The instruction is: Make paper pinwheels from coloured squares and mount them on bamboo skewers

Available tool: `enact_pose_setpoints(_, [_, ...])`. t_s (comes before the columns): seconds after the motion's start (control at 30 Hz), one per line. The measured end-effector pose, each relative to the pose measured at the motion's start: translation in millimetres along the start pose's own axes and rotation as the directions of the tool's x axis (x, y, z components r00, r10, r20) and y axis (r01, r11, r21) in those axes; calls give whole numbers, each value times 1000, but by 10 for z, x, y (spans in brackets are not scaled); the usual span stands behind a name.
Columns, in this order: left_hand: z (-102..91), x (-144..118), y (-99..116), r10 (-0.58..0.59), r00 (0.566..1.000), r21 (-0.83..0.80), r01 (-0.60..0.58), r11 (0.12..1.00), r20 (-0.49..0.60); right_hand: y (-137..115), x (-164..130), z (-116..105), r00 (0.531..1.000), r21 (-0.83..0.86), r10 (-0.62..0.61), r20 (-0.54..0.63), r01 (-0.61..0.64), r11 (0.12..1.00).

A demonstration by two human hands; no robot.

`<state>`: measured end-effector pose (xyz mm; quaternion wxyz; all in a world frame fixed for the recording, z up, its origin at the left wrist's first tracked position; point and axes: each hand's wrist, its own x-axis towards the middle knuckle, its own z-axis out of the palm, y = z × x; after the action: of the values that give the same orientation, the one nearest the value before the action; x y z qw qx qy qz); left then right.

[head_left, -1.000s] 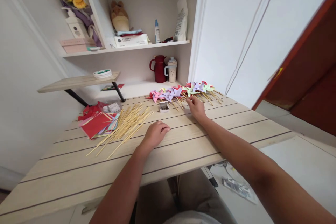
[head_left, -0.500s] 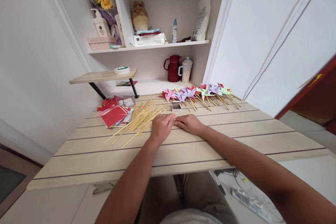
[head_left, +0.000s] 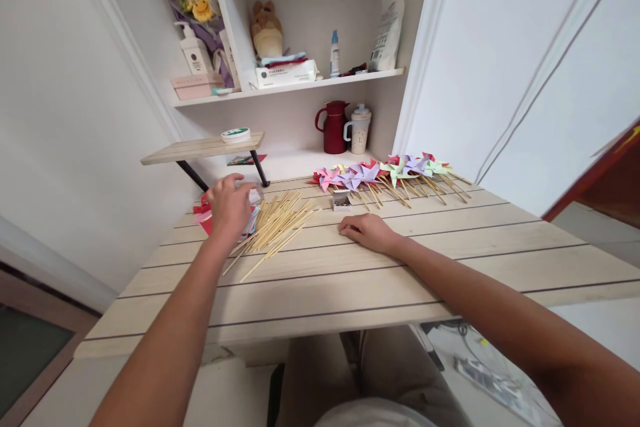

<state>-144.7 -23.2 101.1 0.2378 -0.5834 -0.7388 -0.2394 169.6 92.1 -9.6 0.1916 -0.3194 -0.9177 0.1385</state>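
My left hand (head_left: 229,208) hovers above the stack of colored paper squares (head_left: 205,225), its thumb and fingers apart and nothing seen in them. It hides most of the stack and part of a clear plastic packet (head_left: 255,195). My right hand (head_left: 369,232) rests on the tabletop with the fingers curled in; whatever they may hold is too small or hidden. Loose wooden sticks (head_left: 278,223) lie in a spread pile between the two hands. Just beyond my right hand stands a small open box (head_left: 342,201) with dark little pieces inside.
Finished paper pinwheels (head_left: 395,173) on sticks lie along the back right of the table (head_left: 320,287). A small raised shelf (head_left: 200,149) stands at the back left. Behind are a red jug (head_left: 335,128) and a lidded cup (head_left: 359,130) in the cabinet.
My left hand has left my right hand, moving left over the sticks to the paper stack, and its fingers have spread. My right hand stays on the table. The view has shifted slightly.
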Motion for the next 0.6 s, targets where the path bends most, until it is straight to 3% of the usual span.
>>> enact_pose_setpoints(0.17, [-46, 98, -266, -125, 984, 77, 116, 990, 129, 13, 5, 12, 1000, -8, 15, 0, -15, 1000])
enact_pose_setpoints(0.33, [154, 109, -449, -287, 869, 108, 267, 958, 403, 20, 3, 13, 1000, -11, 4, -3, -4, 1000])
enact_pose_setpoints(0.43, [276, 53, -526, -294, 846, 63, 298, 953, 445, 16, 2, 9, 1000, -19, 9, 2, -9, 1000])
enact_pose_setpoints(0.6, [378, -64, -600, -251, 854, -50, 306, 951, 455, 0, 1, -5, 1000, -11, 25, 13, -25, 1000])
